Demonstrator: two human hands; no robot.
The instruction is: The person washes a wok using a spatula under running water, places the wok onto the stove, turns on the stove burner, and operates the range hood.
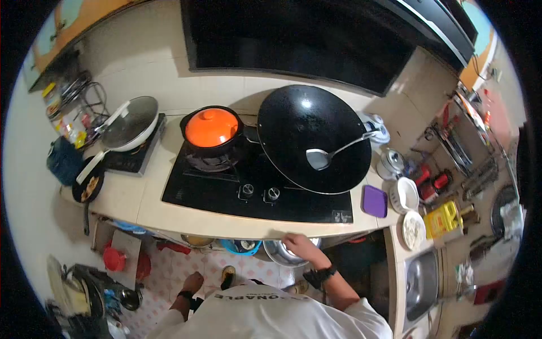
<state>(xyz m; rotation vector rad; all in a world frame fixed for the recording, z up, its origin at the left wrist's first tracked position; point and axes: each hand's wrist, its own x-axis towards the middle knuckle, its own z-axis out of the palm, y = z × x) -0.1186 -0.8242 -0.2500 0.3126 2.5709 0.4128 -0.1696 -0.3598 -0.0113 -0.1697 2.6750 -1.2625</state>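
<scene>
My right hand (pixel 301 247) is by the front edge of the counter (pixel 237 226), above a steel basin (pixel 282 255) on a lower level; its fingers are bent, and whether they touch the edge I cannot tell. Down by my body, over the tiled floor, my left hand (pixel 193 282) is curled closed with nothing visible in it. On the black gas stove (pixel 254 209) sit a pot with an orange lid (pixel 212 127) and a large black wok (pixel 299 127). A metal spatula (pixel 319 159) rests inside the wok, its handle over the right rim.
At the left are a white-handled pan (pixel 133 127) on a small cooker and a small frying pan (pixel 90 185) holding food. To the right are a purple mat (pixel 374 201), a white bowl (pixel 414 230), a yellow oil bottle (pixel 443 220) and a sink (pixel 422 285). A dark hood hangs above.
</scene>
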